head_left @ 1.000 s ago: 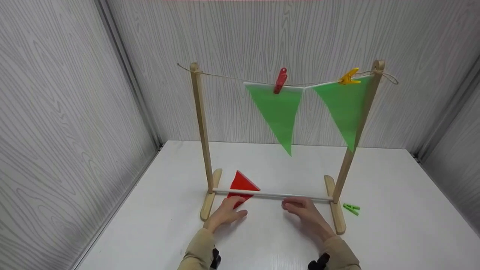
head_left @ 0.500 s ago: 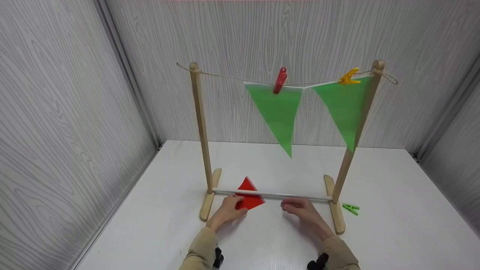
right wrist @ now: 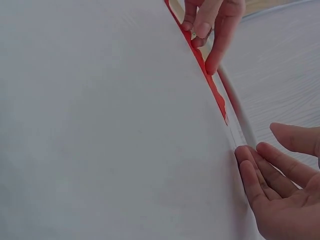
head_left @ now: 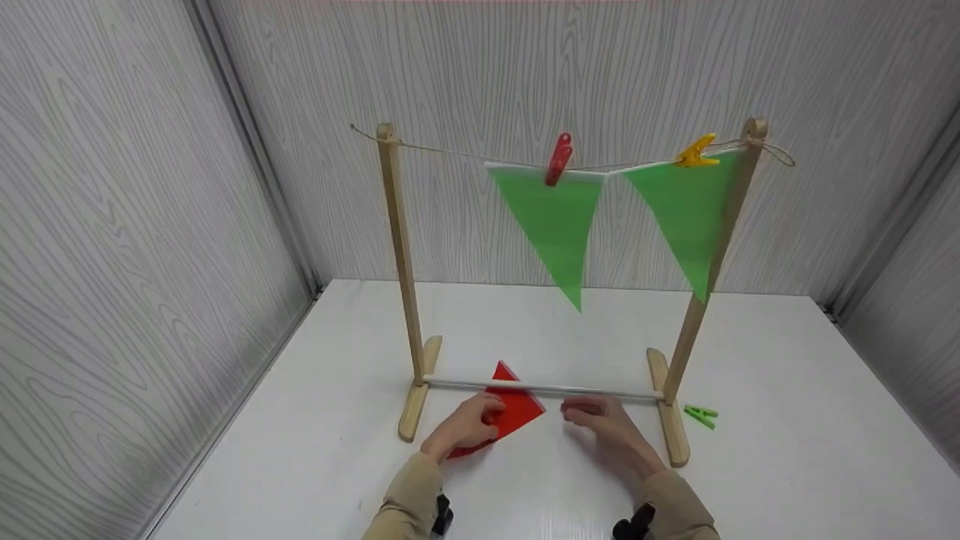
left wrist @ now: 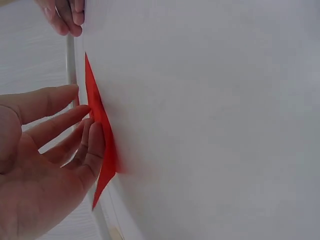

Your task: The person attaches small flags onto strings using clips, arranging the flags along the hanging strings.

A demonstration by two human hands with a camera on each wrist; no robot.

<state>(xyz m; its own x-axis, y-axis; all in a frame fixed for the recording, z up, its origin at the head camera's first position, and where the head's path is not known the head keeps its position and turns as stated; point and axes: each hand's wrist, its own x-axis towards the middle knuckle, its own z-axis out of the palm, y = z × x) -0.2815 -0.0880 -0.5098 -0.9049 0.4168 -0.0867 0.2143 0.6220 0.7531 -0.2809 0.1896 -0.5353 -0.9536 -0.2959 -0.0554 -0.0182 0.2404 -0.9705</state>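
Note:
A red triangular pennant flag [head_left: 519, 411] lies on the white table, partly beneath the stand's white crossbar [head_left: 555, 388]. My left hand [head_left: 469, 426] is over it; in the left wrist view the fingertips [left wrist: 96, 131] touch the red flag, while the thumb stays apart. Part of the flag is hidden under that hand. My right hand [head_left: 604, 421] rests on the table just right of the flag's corner, fingers relaxed and holding nothing. In the right wrist view, the flag's near corner [right wrist: 222, 107] ends short of the right fingertips.
A wooden stand [head_left: 405, 255] carries a string with two green pennants [head_left: 559, 217], held by a red clothespin [head_left: 558, 159] and a yellow clothespin [head_left: 696, 152]. One green clothespin [head_left: 701, 415] lies right of the stand's right foot [head_left: 673, 435]. Panelled walls enclose the table.
My left hand has slid the red flag rightward and toward me, turning it, so more of it shows in front of the crossbar. My right hand has stayed in place.

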